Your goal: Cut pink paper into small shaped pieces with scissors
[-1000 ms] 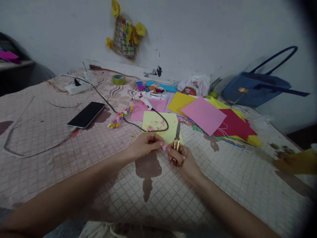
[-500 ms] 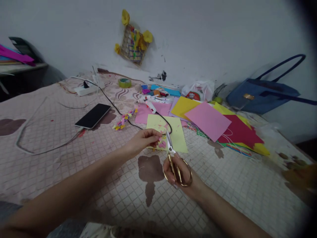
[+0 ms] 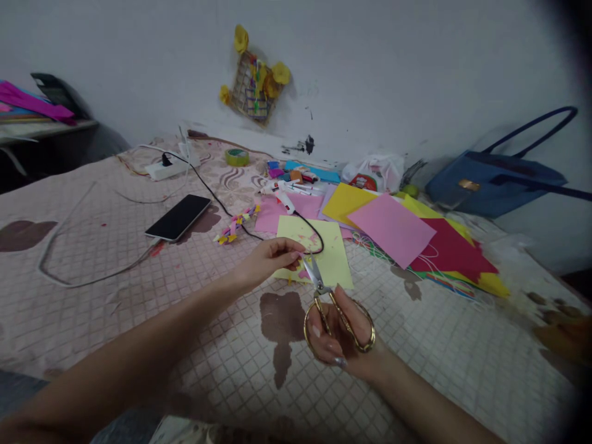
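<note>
Gold-handled scissors (image 3: pixel 317 280) are in my right hand (image 3: pixel 345 330), with its fingers through the handle loops. The blades stand apart and point away from me, their tips close to my left fingertips. My left hand (image 3: pixel 277 256) pinches a small pink paper piece (image 3: pixel 301 253), mostly hidden by the fingers. Below both hands lies a pale yellow sheet (image 3: pixel 335 246), with pink and yellow paper scraps (image 3: pixel 304 271) scattered on it. A white glue gun (image 3: pixel 283 200) rests just beyond the sheet, its black cord looping over the paper.
Coloured paper sheets (image 3: pixel 393 228) and white string lie to the right, before a blue handbag (image 3: pixel 494 182). Leftward are a phone (image 3: pixel 178 217) on a cable and a power strip (image 3: pixel 171 166). A paper flower strip (image 3: pixel 237 225) and green tape (image 3: pixel 237 157) lie beyond my left hand.
The scissors have opened, their blades and handles now spread wider, and the tips sit nearer my left fingers. My left hand keeps its pinch. The whole view has shifted slightly.
</note>
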Demonstrator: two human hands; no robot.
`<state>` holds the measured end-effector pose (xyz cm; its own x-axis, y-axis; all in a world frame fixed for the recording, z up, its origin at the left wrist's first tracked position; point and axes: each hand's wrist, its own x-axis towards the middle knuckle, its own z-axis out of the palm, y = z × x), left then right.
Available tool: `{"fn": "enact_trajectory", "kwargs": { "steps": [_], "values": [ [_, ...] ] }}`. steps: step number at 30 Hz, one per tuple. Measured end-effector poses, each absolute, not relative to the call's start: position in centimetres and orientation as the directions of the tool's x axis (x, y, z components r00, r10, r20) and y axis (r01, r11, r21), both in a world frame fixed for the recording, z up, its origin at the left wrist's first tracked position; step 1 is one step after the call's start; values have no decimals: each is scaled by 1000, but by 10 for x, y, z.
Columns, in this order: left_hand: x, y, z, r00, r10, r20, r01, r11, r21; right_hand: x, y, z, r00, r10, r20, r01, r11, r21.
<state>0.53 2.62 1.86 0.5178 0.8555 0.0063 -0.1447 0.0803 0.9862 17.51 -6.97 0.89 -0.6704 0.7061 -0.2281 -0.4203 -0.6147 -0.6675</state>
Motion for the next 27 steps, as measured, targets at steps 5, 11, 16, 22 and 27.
{"fn": "enact_trajectory", "kwargs": {
  "steps": [5,11,16,22,27],
  "values": [
    [5,26,19,524,851,18,-144,68,987,176,-70,8,-680,698,-224,-425,-624,-656],
    [5,26,19,524,851,23,-128,53,990,176,-68,9,-696,687,-209,-435,-635,-639],
    [5,25,21,536,844,24,-133,56,990,176,-69,11,-704,684,-190,-448,-636,-628],
    [5,26,20,518,854,33,-169,65,983,176,-69,9,-712,682,-169,-462,-635,-619],
    [5,26,19,520,852,57,-187,48,981,175,-69,7,-720,680,-136,-486,-635,-601]
  ]
}}
